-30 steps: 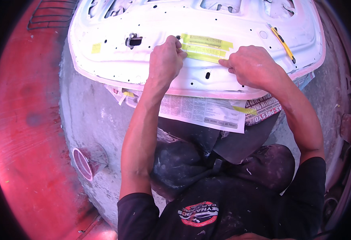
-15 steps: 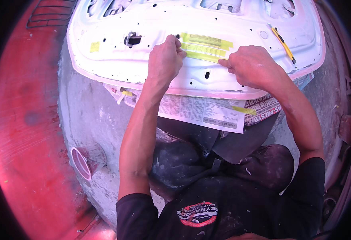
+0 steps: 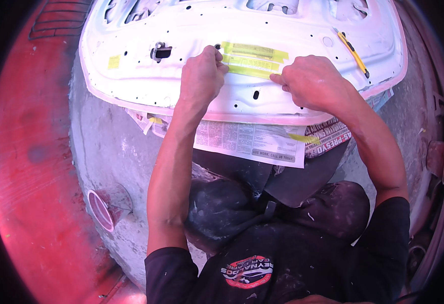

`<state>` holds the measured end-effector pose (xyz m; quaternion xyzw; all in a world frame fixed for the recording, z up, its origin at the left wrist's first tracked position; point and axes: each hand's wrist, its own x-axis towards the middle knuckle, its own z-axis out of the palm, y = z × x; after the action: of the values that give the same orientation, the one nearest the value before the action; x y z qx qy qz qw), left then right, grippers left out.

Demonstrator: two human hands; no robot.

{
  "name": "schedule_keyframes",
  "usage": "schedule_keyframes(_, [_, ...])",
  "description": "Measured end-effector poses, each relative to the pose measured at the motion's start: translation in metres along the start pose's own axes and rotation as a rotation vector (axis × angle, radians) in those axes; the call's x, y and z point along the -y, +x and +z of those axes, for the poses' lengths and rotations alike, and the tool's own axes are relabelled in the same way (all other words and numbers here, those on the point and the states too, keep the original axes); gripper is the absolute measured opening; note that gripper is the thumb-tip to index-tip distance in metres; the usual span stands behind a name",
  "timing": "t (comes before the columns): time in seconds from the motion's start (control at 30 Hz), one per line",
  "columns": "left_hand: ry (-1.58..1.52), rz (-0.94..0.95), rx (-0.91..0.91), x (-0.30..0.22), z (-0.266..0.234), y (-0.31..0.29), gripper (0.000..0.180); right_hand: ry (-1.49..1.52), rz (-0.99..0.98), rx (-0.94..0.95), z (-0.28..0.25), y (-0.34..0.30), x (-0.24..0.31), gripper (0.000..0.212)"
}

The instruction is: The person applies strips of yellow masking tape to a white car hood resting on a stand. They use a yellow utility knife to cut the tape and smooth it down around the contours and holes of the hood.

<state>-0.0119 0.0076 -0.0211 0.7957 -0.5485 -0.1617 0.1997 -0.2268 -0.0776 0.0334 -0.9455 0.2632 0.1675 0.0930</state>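
A white car body panel with holes and pressed ridges lies in front of me. Strips of yellow masking tape run across a printed label near its middle. My left hand is closed at the left end of the lowest strip, its fingertips partly hidden behind the knuckles. At the other end of that strip, my right hand has its fingers curled, with one fingertip pressed against the tape. To the right of it a yellow utility knife rests on the panel, blade end pointing away from me.
Newspaper sheets hang below the panel's near edge, over my lap. A small yellow sticker and a metal latch loop are on the panel's left. A plastic cup lies tipped on the grey floor; a red surface extends at left.
The whole view has shifted slightly, so everything sits a little further left. Both hands keep nearly the same places at the ends of the tape strip.
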Motion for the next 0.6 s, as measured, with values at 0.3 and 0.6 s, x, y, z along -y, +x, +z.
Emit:
schedule_keyframes(0.3, [-0.002, -0.029, 0.017, -0.0052, -0.0007, -0.001, 0.023, -0.057, -0.001, 0.088, -0.0046, 0.002, 0.0003, 0.038])
schedule_keyframes(0.6, [0.011, 0.014, -0.007, -0.0022, 0.0017, -0.0018, 0.023, -0.021, 0.011, 0.019, -0.0009, 0.0005, 0.0004, 0.026])
